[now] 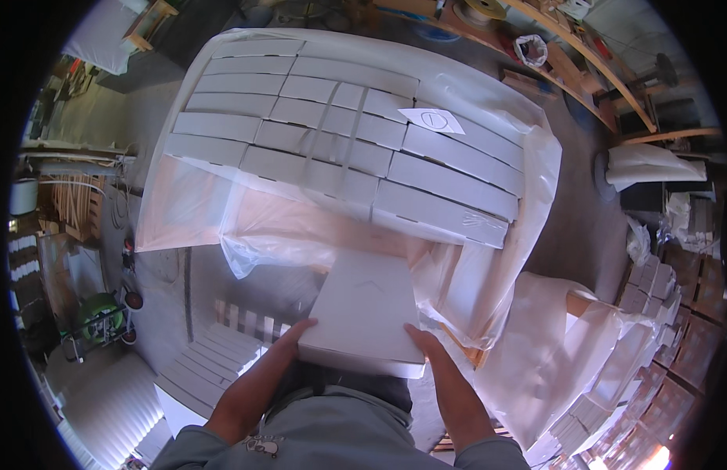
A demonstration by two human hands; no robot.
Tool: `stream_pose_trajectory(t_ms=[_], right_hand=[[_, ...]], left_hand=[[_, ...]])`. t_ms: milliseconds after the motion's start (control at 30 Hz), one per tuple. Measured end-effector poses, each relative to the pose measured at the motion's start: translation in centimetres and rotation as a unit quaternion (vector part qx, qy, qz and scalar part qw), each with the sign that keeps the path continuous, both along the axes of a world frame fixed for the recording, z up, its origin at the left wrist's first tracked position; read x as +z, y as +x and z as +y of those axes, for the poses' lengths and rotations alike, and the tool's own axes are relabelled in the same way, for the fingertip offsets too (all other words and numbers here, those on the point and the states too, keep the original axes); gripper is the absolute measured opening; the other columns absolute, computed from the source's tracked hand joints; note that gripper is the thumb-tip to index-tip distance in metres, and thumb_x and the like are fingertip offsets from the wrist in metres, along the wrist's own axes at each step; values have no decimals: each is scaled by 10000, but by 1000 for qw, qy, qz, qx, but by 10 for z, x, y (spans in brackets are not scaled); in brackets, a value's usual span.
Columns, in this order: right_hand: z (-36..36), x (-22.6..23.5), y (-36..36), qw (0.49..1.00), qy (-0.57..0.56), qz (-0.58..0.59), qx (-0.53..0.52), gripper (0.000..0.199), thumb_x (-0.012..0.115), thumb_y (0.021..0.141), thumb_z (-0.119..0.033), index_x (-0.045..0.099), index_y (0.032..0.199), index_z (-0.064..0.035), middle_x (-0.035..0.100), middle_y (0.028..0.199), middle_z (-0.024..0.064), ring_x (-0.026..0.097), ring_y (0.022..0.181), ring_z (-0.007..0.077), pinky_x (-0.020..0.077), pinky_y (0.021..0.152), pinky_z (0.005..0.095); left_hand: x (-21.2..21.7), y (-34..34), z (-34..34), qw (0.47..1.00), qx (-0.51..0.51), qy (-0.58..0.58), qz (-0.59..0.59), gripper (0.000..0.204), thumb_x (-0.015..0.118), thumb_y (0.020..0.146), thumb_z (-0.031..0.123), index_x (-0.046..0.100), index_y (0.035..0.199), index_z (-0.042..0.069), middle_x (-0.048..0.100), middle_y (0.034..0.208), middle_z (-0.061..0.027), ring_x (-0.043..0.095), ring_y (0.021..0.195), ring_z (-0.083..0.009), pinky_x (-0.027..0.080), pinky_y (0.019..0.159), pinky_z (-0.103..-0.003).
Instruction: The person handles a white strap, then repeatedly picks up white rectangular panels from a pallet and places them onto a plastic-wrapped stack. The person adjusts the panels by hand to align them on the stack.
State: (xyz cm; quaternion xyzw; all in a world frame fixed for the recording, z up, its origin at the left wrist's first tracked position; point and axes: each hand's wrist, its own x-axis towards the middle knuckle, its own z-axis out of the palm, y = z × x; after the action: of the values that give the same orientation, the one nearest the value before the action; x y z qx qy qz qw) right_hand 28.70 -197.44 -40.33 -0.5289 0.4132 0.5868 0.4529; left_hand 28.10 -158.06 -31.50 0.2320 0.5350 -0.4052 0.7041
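A flat white cardboard box (365,309) is held level in front of my body, its long side pointing away from me. My left hand (302,328) grips its left edge near the close corner. On the opposite edge my right hand (414,337) is closed the same way; both hands' fingers are mostly hidden by the box. Just beyond stands a big stack of similar white boxes (316,168), laid in rows with clear plastic film (281,223) draped round it. The far end of my box reaches the near side of this stack. A marked paper sheet (432,121) lies on top.
More white boxes (210,362) are stacked low at my left. At my right stands a film-covered stack (528,337), with cartons (688,345) farther right. A green reel-like item (101,313) is at far left. Wooden shelving (606,70) runs along the back right.
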Motion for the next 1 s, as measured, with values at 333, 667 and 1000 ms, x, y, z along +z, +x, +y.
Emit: stream_pose_trajectory(t_ms=[333,667,1000], right_hand=[[-9,-27,-5,978,-61,-115,163,736,552,895,-547,478,1353,25,563,1295,186,554,1167,281,415,1004,372],[0,41,13,958,-75,-148,234,823,478,886,-628,466,1359,46,548,1318,216,534,1198,303,350,1046,366],[-24,31,14,971,-94,-186,116,770,490,890,-607,524,1309,38,582,1259,222,537,1185,304,370,1026,361]], left_hand=[[-28,1,7,998,-24,-26,-42,516,456,962,283,435,1306,-101,581,1212,-251,598,1094,-356,459,986,-439],[22,10,-12,995,-47,46,-72,500,439,974,271,430,1315,-94,568,1230,-255,596,1090,-369,459,980,-456],[-5,62,-25,990,-116,48,-67,570,616,871,368,508,1278,-16,630,1145,-183,645,980,-311,501,898,-421]])
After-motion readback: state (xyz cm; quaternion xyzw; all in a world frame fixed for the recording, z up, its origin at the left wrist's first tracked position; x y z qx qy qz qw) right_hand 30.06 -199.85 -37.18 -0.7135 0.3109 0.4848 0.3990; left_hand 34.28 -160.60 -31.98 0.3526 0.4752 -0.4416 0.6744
